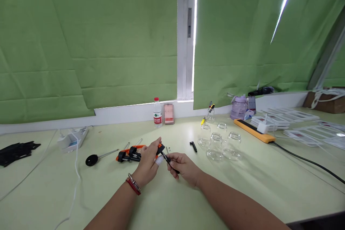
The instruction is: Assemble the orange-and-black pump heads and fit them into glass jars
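Near the table's middle, my left hand (147, 161) is closed around an orange and black part (160, 148), with a white wrap on one finger. My right hand (183, 168) pinches a black handle (173, 166) whose metal shaft reaches up to that part. Just left of my left hand lie orange and black pieces (132, 154) with thin metal rods. A black disc with a metal rod (92, 160) rests farther left. A small black L-shaped piece (193, 146) lies to the right, beyond my right hand. Tiny bits sit on the table just behind my hands.
Several glass jars (215, 147) stand right of centre. A water bottle (157, 113) and a pink-screened phone (169, 114) stand by the wall. Right are a purple jug (238, 107), an orange power strip (253, 131) and white sheets. A white power strip (72, 140) with cables lies left.
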### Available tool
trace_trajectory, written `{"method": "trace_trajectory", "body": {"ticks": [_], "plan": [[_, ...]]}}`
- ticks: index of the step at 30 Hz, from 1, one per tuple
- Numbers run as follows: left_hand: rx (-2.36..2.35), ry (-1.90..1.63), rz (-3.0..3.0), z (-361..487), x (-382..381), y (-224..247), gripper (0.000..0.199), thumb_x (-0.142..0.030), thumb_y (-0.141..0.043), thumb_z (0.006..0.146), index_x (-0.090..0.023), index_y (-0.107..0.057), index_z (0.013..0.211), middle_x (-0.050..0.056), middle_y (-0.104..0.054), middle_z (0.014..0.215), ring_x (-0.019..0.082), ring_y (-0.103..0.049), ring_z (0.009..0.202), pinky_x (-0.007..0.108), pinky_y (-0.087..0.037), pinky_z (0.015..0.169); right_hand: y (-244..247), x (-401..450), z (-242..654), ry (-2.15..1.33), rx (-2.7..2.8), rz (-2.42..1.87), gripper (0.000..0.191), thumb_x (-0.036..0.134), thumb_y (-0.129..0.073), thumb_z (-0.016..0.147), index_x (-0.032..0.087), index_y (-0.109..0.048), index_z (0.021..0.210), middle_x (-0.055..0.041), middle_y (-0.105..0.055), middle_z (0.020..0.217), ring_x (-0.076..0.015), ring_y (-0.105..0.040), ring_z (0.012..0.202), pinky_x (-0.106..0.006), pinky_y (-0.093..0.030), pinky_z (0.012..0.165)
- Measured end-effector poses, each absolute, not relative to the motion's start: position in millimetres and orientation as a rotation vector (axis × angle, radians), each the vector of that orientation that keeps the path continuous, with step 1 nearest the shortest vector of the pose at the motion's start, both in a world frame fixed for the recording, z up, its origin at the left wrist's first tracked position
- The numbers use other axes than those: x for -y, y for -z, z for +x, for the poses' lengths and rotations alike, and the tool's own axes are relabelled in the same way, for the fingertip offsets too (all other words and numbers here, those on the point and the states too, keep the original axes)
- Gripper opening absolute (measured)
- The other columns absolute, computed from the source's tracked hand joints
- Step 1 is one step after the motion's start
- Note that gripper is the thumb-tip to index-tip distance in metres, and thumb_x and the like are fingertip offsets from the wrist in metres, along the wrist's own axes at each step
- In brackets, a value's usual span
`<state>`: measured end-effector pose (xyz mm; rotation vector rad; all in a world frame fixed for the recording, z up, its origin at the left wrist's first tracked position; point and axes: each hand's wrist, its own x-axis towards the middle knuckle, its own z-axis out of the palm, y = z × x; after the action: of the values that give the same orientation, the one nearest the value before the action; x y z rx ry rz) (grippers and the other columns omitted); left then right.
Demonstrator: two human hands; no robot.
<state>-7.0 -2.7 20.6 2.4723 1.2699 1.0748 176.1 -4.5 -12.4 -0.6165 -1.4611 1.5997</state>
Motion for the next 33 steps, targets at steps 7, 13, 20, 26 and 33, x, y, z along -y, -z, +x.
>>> {"method": "trace_trajectory", "body": {"ticks": [7, 13, 20, 26, 33], "plan": [[-1.294, -1.074, 2.23, -5, 8, -29, 0.029, -0.027, -0.052, 0.079, -0.021, -0.049, 0.107, 0.001, -0.057, 0.084, 0.016, -0.051, 0.074, 0.028, -0.042, 0.068, 4, 6, 185, -1.729, 1.424, -0.684, 0.037, 0.04, -0.064, 0.074, 0.013, -0.063, 0.099, 0.0026, -0.052, 0.063, -0.0016, -0.03, 0.039, -0.021, -0.017, 0.042], [-1.124, -1.023, 1.899, -1, 13, -27, 0.021, -0.024, -0.058, 0.072, -0.022, -0.042, 0.086, -0.008, -0.04, 0.064, 0.007, -0.037, 0.053, 0.018, -0.033, 0.048, 0, 7, 192, -1.858, 1.446, -0.67, 0.036, 0.041, -0.063, 0.075, 0.014, -0.063, 0.099, 0.0041, -0.048, 0.059, -0.0011, -0.024, 0.039, -0.022, -0.011, 0.043], [-1.103, -0.956, 1.751, 3, 17, -31, 0.026, -0.022, -0.057, 0.067, -0.019, -0.059, 0.093, 0.007, -0.052, 0.114, 0.012, -0.054, 0.072, 0.022, -0.046, 0.052, -3, 9, 194, -1.873, 1.515, -0.695, 0.034, 0.041, -0.062, 0.075, 0.014, -0.064, 0.095, 0.004, -0.048, 0.059, -0.0014, -0.025, 0.039, -0.022, -0.012, 0.042], [-1.126, -0.878, 1.841, 1, 15, -33, 0.006, -0.023, -0.053, 0.067, -0.017, -0.054, 0.068, 0.005, -0.055, 0.096, 0.01, -0.049, 0.061, 0.02, -0.04, 0.045, 1, 8, 192, -1.867, 1.499, -0.696, 0.038, 0.044, -0.063, 0.074, 0.014, -0.062, 0.098, 0.0038, -0.051, 0.058, -0.0016, -0.027, 0.038, -0.021, -0.014, 0.041], [-1.151, -0.926, 1.914, 1, 11, -27, 0.006, -0.021, -0.052, 0.068, -0.016, -0.055, 0.07, -0.002, -0.049, 0.067, 0.01, -0.039, 0.058, 0.021, -0.033, 0.052, 4, 9, 191, -1.942, 1.44, -0.751, 0.034, 0.046, -0.064, 0.074, 0.016, -0.06, 0.09, 0.0042, -0.051, 0.062, -0.0009, -0.025, 0.039, -0.019, -0.015, 0.041]]}}
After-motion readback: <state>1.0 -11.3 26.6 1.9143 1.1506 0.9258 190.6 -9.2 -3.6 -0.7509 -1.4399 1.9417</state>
